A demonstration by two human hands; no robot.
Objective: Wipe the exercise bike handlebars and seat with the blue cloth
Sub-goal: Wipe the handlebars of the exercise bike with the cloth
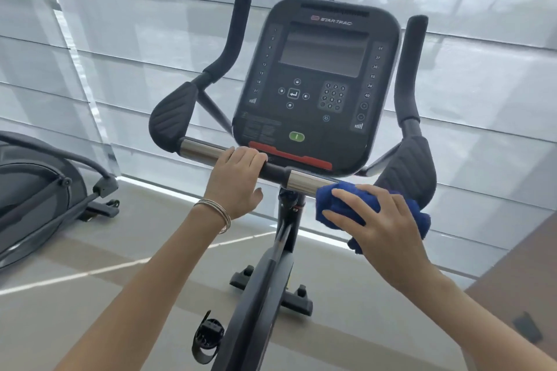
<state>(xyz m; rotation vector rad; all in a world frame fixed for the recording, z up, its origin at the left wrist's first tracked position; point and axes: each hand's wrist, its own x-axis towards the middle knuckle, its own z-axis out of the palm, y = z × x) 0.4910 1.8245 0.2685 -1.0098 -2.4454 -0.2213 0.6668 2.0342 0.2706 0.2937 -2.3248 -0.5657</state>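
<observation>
The exercise bike's handlebars (pixel 301 180) cross the middle of the view, a chrome and black bar with padded black rests and upright grips at both ends. My left hand (pixel 238 179) grips the bar left of centre, under the console (pixel 316 81). My right hand (pixel 381 223) presses the folded blue cloth (pixel 334 202) around the bar's right chrome section, beside the right padded rest (pixel 410 169). The cloth hangs down past my fingers. The seat is out of view.
Another grey exercise machine (pixel 45 196) stands on the floor at the left. White window blinds (pixel 150 54) fill the background. The bike's frame (pixel 265 289), base feet and a pedal strap (pixel 208 337) are below. A brown surface (pixel 524 295) sits at the right edge.
</observation>
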